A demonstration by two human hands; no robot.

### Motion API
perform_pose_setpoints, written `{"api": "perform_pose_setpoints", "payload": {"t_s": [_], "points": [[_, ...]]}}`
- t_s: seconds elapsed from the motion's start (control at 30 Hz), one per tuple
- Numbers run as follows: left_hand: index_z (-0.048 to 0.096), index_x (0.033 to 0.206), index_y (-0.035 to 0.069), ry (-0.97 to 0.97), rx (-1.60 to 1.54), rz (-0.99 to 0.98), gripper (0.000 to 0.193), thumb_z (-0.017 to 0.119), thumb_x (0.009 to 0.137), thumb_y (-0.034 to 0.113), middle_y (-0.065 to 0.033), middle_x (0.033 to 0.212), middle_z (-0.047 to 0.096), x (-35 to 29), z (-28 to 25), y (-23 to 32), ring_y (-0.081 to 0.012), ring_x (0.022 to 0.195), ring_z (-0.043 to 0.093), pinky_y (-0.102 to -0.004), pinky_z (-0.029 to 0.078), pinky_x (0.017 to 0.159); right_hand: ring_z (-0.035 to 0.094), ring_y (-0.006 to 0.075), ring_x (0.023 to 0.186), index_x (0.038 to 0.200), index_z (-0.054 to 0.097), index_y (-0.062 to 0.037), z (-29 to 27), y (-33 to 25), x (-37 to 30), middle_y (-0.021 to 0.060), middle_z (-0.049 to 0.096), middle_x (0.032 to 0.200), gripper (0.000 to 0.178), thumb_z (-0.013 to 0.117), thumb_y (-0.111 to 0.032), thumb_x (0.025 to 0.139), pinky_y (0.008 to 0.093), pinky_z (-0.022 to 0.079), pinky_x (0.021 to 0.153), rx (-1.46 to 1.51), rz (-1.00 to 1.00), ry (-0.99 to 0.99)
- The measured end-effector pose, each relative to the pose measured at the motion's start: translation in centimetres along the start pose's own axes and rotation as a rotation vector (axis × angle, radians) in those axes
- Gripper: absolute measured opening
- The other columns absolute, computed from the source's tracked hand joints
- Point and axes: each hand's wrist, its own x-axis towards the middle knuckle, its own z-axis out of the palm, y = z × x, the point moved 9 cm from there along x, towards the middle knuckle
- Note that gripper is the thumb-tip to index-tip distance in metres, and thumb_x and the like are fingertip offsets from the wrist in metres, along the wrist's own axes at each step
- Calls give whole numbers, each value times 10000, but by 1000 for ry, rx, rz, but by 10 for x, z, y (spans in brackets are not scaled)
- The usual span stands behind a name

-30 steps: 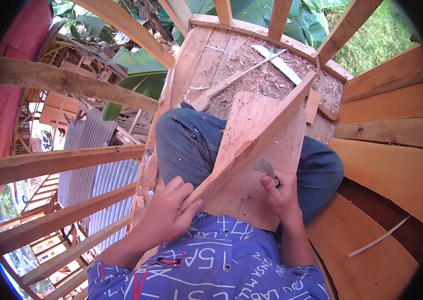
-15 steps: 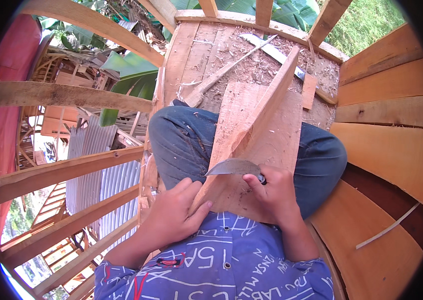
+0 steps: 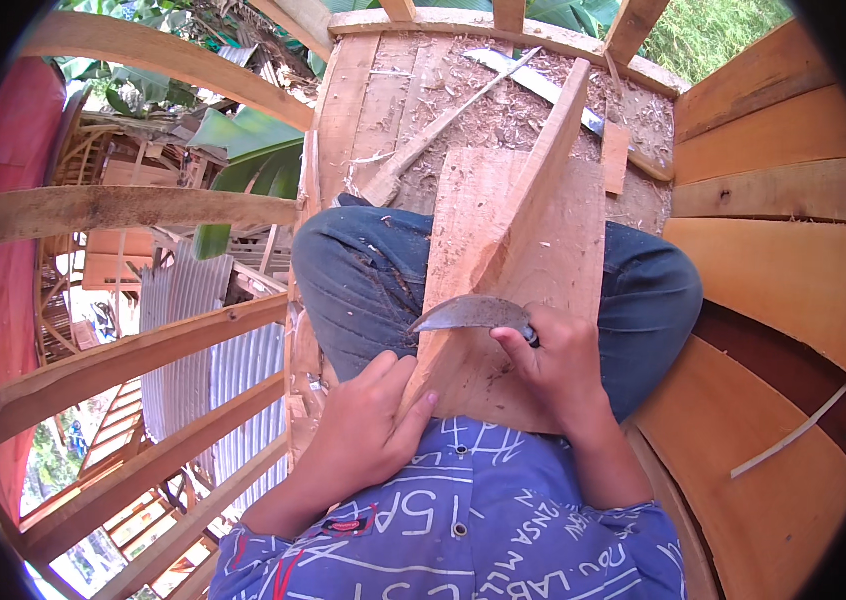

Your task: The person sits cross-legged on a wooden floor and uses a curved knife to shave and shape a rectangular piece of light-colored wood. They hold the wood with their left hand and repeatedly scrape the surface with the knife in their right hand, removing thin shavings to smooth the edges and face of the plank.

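My left hand (image 3: 371, 412) is closed round the near end of a long wooden plank (image 3: 528, 200), which stands on its narrow edge and slants away from me. My right hand (image 3: 558, 355) grips the dark handle of a knife with a curved blade (image 3: 471, 313). The blade points left and lies across the plank's upper edge, just beyond my left hand. Under the plank, a wide flat board (image 3: 463, 195) rests over my crossed legs. Midway along its upper edge, the plank has a rough, cut-away patch.
Ahead, a machete (image 3: 533, 85) and a thin stick (image 3: 453, 125) lie among wood shavings on the plank floor. A small wood piece (image 3: 615, 158) lies beside them. Slatted rails (image 3: 123, 205) run along my left; a wall of boards (image 3: 763, 270) stands on my right.
The knife blade has tilted slightly and sits a little higher on the plank's edge. My view has shifted a little; both hands keep their hold.
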Motion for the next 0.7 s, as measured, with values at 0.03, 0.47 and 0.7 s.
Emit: {"api": "perform_pose_setpoints", "payload": {"t_s": [0.03, 0.47, 0.7], "points": [[542, 948, -7, 13, -5, 22, 215, 578, 866, 189, -182, 797, 493, 0, 0, 1, -399, 726, 546, -468, 421, 611, 573, 348, 511, 595, 524, -35, 1, -2, -1, 159, 533, 544, 546, 651, -518, 814, 410, 431, 458, 1, -20, -18], [524, 960, -20, 13, -52, -14, 221, 566, 874, 179, -196, 816, 488, 5, 1, -6, -415, 730, 547, -465, 416, 606, 574, 345, 506, 607, 557, -32, -2, 10, 8, 162, 531, 532, 520, 648, -495, 827, 416, 428, 457, -49, 68, 29], [561, 1049, -46, -2, -66, -38, 250, 539, 864, 121, -190, 817, 519, 8, 5, -5, -344, 748, 543, -403, 413, 665, 574, 381, 541, 652, 563, 11, -11, 29, 13, 204, 534, 562, 501, 617, -431, 882, 419, 422, 472, 84, 225, 108]]}}
